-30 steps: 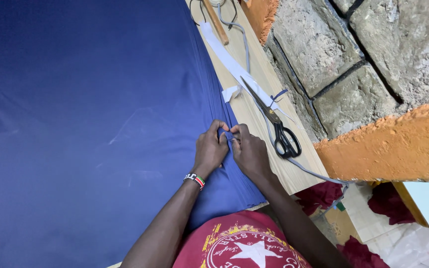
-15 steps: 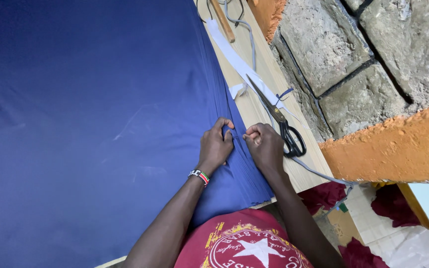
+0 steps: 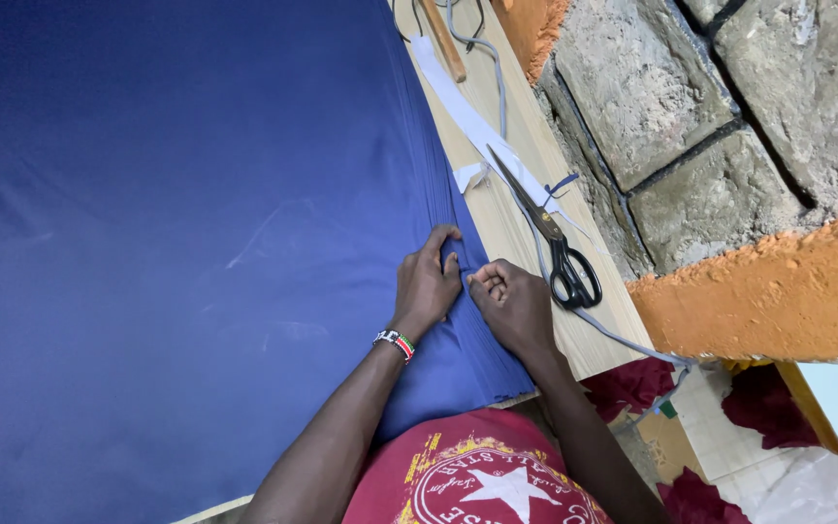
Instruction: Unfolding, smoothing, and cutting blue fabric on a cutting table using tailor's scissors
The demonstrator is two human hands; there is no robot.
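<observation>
A large dark blue fabric [image 3: 177,223] lies spread in stacked layers over a wooden table [image 3: 506,223]. My left hand [image 3: 429,286] rests on the fabric at its right edge, fingers pressing and pinching the layers. My right hand [image 3: 511,303] is beside it, fingers curled onto the same edge of the fabric, thumb tucked under. The two hands almost touch. A beaded band sits on my left wrist [image 3: 395,342].
Black-handled scissors [image 3: 550,238] lie on the bare table strip just right of my hands. A long white paper strip [image 3: 467,121], a grey cable [image 3: 501,87] and a wooden stick [image 3: 443,44] lie further up. A stone wall [image 3: 691,126] borders the table.
The view has shifted a little. My hands stay on the fabric edge, and my right hand has curled more tightly on it.
</observation>
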